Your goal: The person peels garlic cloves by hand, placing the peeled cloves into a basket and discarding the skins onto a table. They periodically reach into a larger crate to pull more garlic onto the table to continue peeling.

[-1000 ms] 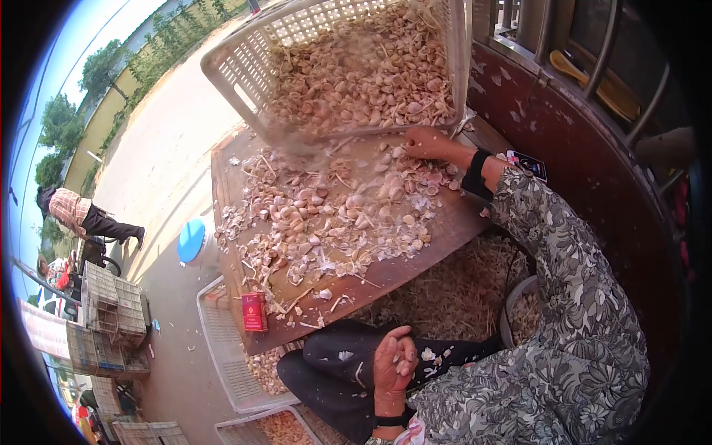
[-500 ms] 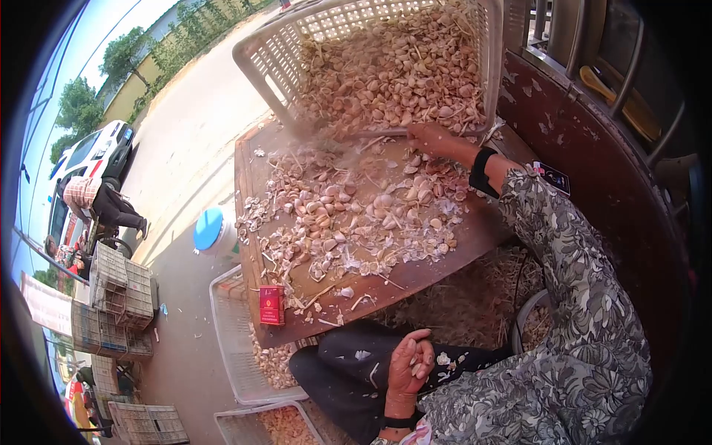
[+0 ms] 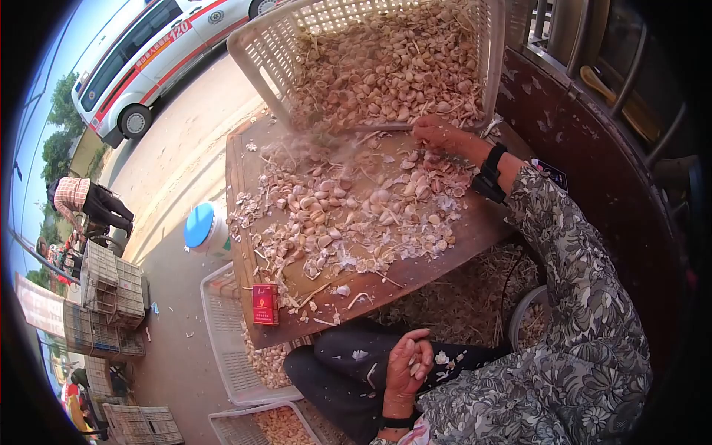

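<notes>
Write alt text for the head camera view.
A person's right hand reaches into a tipped white basket spilling garlic cloves across a wooden table. The left hand rests on their lap.

Plastic crate: white lattice, tipped on its side at twelve o'clock on the table, open mouth facing down-table, heaped with garlic cloves. Spilled cloves: pale pink-tan, with loose skins and stalks, spread from the crate mouth toward six o'clock.
</notes>
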A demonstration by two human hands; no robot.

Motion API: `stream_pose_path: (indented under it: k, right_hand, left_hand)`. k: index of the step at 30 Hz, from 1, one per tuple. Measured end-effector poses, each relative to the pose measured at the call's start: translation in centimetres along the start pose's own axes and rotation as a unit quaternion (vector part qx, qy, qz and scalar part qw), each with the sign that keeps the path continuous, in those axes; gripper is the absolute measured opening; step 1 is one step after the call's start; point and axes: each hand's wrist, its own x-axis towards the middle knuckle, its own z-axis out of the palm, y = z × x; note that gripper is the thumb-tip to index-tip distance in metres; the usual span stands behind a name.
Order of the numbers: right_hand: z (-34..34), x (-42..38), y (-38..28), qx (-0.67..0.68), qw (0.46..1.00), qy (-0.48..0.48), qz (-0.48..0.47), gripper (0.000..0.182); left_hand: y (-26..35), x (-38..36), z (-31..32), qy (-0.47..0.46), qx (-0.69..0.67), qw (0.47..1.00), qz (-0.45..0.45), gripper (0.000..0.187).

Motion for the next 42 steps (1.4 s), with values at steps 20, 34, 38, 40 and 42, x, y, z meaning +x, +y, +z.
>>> stream_pose_path:
  k: [20,34,38,40,42]
  right_hand:
    - [-0.4,5.3,4.4,-0.516,0.809,0.001,-0.282,0.013]
    - [-0.5,2.2,5.3,0.215,0.975,0.011,-0.048,0.019]
    - [3.5,-4.5,0.7,0.137,0.982,-0.020,-0.125,0.020]
    - [5.4,-8.5,-1.8,0.045,0.978,-0.049,-0.198,0.021]
    - [6.2,-11.4,-2.5,0.024,0.983,-0.089,-0.161,0.026]
  left_hand:
    - [-0.7,0.8,-0.8,-0.023,0.024,0.999,0.031,0.030]
    - [-0.7,0.6,-1.1,-0.037,0.043,0.997,0.046,0.031]
    - [-0.9,0.7,-1.4,-0.047,0.046,0.996,0.055,0.031]
    - [-0.9,0.7,-1.4,-0.050,0.052,0.996,0.055,0.031]
    - [-1.1,0.7,-1.7,-0.053,0.053,0.995,0.059,0.031]
